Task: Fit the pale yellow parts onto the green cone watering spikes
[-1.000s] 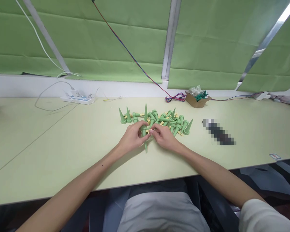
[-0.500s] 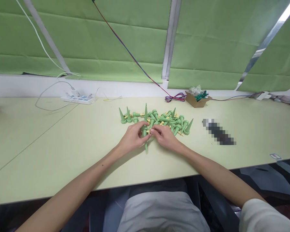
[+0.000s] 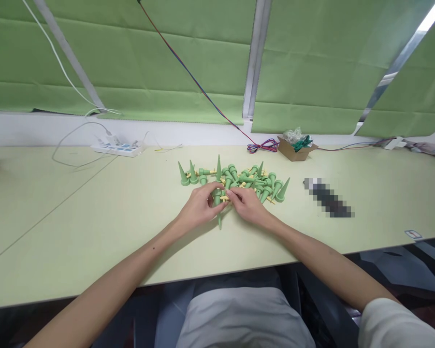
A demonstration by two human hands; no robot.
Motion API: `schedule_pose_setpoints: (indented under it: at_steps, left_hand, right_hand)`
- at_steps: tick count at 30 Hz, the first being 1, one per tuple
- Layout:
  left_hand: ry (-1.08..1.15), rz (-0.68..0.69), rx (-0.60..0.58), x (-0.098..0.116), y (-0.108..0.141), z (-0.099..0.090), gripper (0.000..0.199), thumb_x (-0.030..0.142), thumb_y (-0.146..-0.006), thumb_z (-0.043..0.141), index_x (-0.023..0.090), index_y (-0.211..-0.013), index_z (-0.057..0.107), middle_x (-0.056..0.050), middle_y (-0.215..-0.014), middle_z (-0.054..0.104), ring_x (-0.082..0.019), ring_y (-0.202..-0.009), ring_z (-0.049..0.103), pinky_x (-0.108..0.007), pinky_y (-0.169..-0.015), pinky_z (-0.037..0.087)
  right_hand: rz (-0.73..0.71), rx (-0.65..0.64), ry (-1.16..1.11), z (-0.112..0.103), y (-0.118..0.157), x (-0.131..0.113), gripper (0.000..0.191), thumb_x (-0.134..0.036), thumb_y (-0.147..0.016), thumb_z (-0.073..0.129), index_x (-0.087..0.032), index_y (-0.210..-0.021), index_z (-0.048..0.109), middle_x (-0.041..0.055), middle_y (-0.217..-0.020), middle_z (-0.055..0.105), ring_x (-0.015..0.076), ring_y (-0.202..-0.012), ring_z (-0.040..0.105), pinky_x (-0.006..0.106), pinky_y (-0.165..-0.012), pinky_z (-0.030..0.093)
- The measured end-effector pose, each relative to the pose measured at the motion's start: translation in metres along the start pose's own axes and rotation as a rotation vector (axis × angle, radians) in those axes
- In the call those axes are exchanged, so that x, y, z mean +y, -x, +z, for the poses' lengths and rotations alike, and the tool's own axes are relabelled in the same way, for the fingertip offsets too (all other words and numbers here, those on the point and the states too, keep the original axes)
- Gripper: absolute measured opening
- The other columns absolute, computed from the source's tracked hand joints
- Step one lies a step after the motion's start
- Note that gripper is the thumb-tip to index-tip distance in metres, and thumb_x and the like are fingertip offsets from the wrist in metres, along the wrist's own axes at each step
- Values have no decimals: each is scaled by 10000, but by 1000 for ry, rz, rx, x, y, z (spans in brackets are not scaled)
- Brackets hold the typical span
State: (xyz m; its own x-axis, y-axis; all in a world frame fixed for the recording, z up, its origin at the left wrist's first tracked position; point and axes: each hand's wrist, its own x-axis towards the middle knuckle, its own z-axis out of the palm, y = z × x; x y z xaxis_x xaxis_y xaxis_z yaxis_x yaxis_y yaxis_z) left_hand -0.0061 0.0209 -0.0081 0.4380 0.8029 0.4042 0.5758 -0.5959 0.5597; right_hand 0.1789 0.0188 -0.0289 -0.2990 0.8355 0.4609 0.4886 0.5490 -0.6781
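The left hand (image 3: 204, 205) pinches a smooth green cone (image 3: 217, 196), tapered tip toward six o'clock; the right hand (image 3: 247, 205) presses fingertips together at its small yellow fitting (image 3: 224, 198). Similar plastic cones (image 3: 271, 178) heap toward twelve; a cardboard box (image 3: 293, 154) sits toward one.

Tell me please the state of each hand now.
Left hand: closed, holding a green spike.
Right hand: fingers closed beside a yellow piece; grip unclear.
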Motion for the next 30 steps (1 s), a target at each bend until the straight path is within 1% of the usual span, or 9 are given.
schedule_pose_setpoints:
  at_steps: [3, 8, 15, 24, 30]
  left_hand:
    - [-2, 7, 10, -1, 0, 0, 308, 314, -808, 655, 185, -1086, 617, 23, -751, 618, -104, -544, 506, -245, -556, 401]
    - [-2, 8, 12, -2, 0, 0, 303, 304, -810, 648, 180, -1085, 614, 14, -788, 637, -98, -539, 509, -243, -554, 408]
    - [-3, -6, -6, 0, 0, 0, 312, 301, -806, 652, 175, -1090, 616, 6, -810, 652, -106, -550, 523, -248, -564, 416]
    - [-13, -5, -10, -2, -1, 0, 293, 271, -797, 653, 189, -1076, 616, -2, -900, 679, -106, -571, 530, -255, -590, 427]
    - [41, -29, -32, -2, -1, 0, 282, 306, -801, 644, 196, -1059, 618, 4, -836, 658, -116, -583, 534, -254, -571, 438]
  right_hand:
    - [7, 5, -6, 0, 0, -2, 394, -341, -995, 414, -197, -631, 368, -47, -548, 375, 104, -525, 337, 261, -539, 248]
    - [-3, -49, -15, -1, 1, -4, 326, -333, -985, 443, -191, -693, 468, -47, -580, 431, 102, -532, 367, 249, -546, 273]
    - [-3, -56, -3, -1, 0, -3, 344, -303, -984, 438, -197, -659, 403, -51, -553, 390, 103, -520, 358, 252, -541, 265]
    - [-36, -47, 33, 0, 2, 0, 346, -303, -986, 440, -195, -658, 415, -50, -545, 402, 100, -512, 350, 255, -542, 262]
    - [-15, -37, 29, 0, 2, -2, 364, -322, -983, 449, -194, -643, 422, -54, -530, 388, 98, -502, 335, 256, -537, 266]
